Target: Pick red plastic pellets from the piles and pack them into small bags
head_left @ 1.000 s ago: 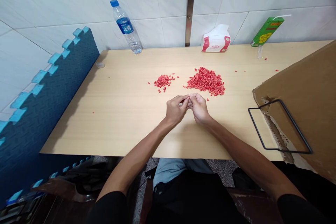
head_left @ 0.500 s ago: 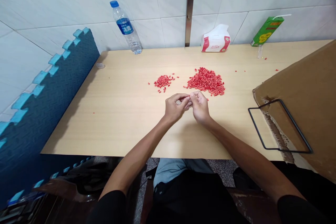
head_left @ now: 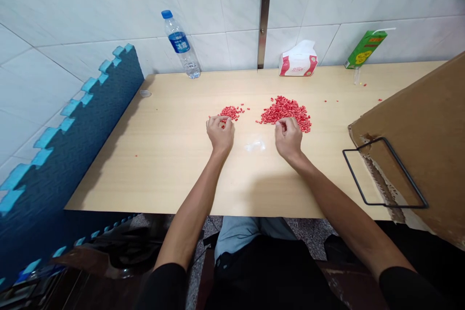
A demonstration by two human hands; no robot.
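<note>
My left hand (head_left: 220, 134) is at the near edge of a small pile of short red plastic pieces (head_left: 231, 111), with thumb and forefinger curled together; anything between them is too small to make out. Against the near side of the larger pile of the same red pieces (head_left: 285, 109) is my right hand (head_left: 289, 139). Its fingers are bent in and the thumb is close to the forefinger, so what they hold is hidden. On the wood-coloured tabletop (head_left: 174, 155) between the hands lies a shiny clear patch (head_left: 255, 145), perhaps thin plastic or glare.
Along the tiled wall stand a water bottle (head_left: 183, 51), a tissue pack (head_left: 298, 60) and a tilted green drink carton (head_left: 365, 49). A blue foam mat (head_left: 105, 101) borders the left side. At right are cardboard (head_left: 417, 121) and a black wire frame (head_left: 348, 174).
My hands were together in the middle, fingertips meeting. They have parted: the left moved left to the small pile, the right moved to the large pile. The view shifted slightly.
</note>
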